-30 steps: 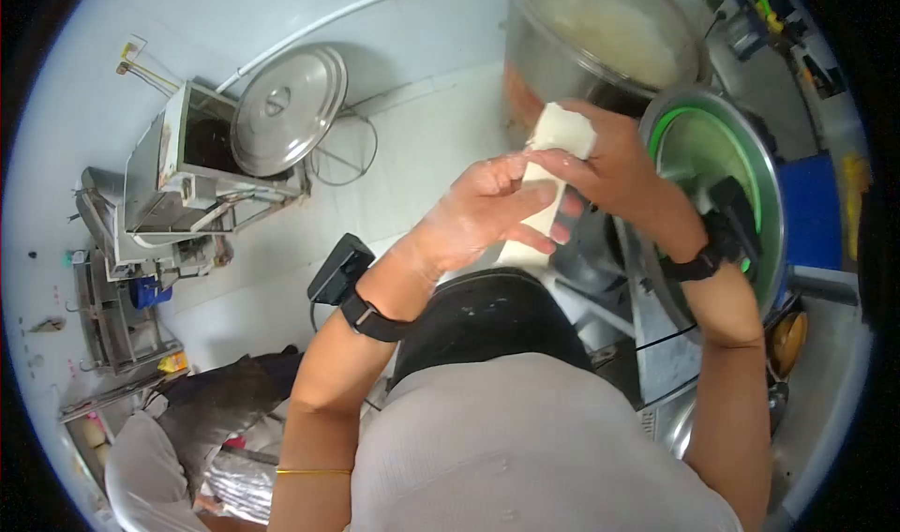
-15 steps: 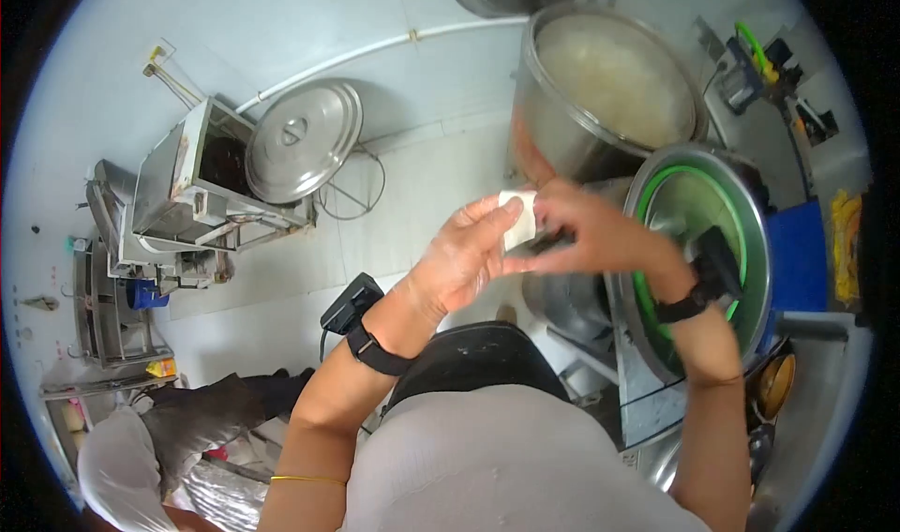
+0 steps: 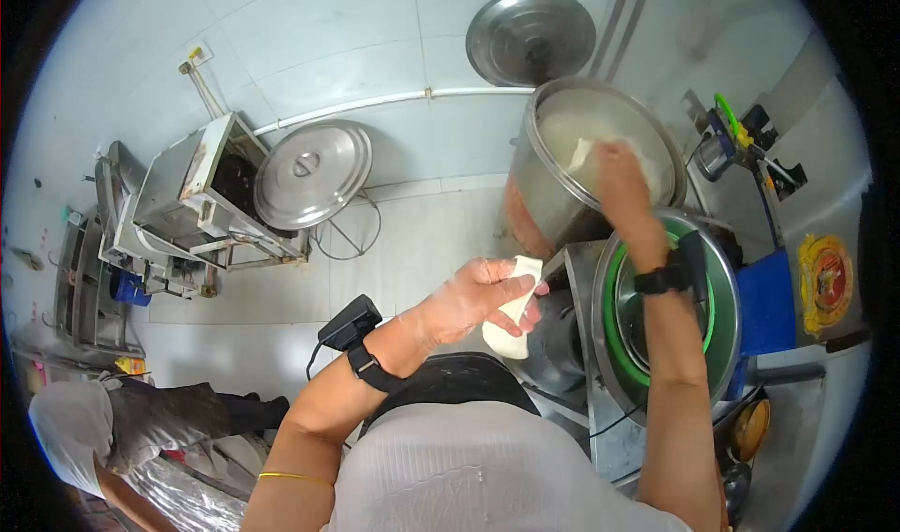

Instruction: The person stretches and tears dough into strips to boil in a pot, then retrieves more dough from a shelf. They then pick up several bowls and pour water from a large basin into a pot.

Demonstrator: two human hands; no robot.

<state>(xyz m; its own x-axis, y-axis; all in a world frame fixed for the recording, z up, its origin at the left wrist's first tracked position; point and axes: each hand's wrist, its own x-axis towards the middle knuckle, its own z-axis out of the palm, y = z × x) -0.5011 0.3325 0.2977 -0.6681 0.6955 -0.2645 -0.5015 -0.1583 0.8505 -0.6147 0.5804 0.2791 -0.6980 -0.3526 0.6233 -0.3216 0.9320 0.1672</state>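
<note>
Surroundings: a steel lid (image 3: pixel 312 175) rests on a metal machine (image 3: pixel 202 199) by the tiled wall, and a second lid (image 3: pixel 531 36) hangs higher on the wall. Another person (image 3: pixel 112 434) is bent over at the lower left. A round machine with a green ring (image 3: pixel 666 321) stands below the right forearm, between the body and the large pot (image 3: pixel 600 162).

Change: half a second ago both hands met at the white piece in front of the body. They are now well apart. The right hand (image 3: pixel 616 171) has gone up into the pot; the left hand (image 3: pixel 483 299) stays low.

Contents: the pot holds a pale white mass. The right hand is closed on a white lump (image 3: pixel 581 152) there. The left hand is curled around a white strip of dough (image 3: pixel 513 312), near the pot's base.
</note>
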